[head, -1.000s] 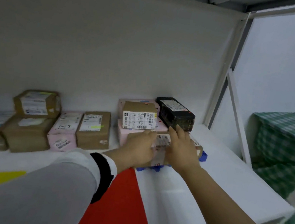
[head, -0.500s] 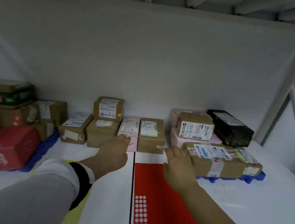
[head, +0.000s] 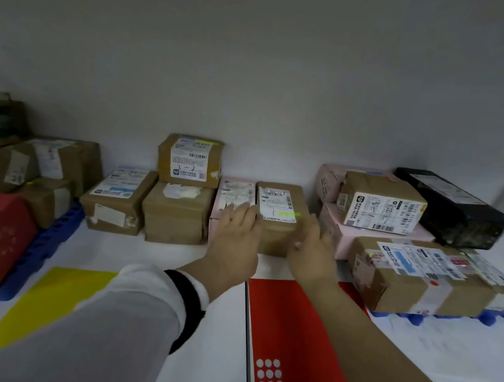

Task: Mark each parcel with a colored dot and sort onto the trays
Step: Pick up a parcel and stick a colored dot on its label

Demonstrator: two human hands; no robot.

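Nearest, along the front edge of the table (head: 445, 360), a red sticker sheet (head: 300, 330) with rows of pale rounds lies beside a yellow sheet (head: 41, 295). Beyond them both hands reach toward the middle of the back edge. The left hand (head: 235, 239) has straight fingers held together over the left top edge of a brown parcel (head: 277, 222). The right hand (head: 312, 255) flanks its right side, fingers extended and close together. Blur hides whether either truly presses the cardboard. The step appears to be fetching the next parcel for marking. Next it likely calls for a squeeze from both sides and a pull toward the sheets, without dragging the pink parcel (head: 233, 193) touching it. A green streak on its label is too smeared to read. At the right edge a blue tray (head: 502, 313) shows only its rim under stacked boxes.
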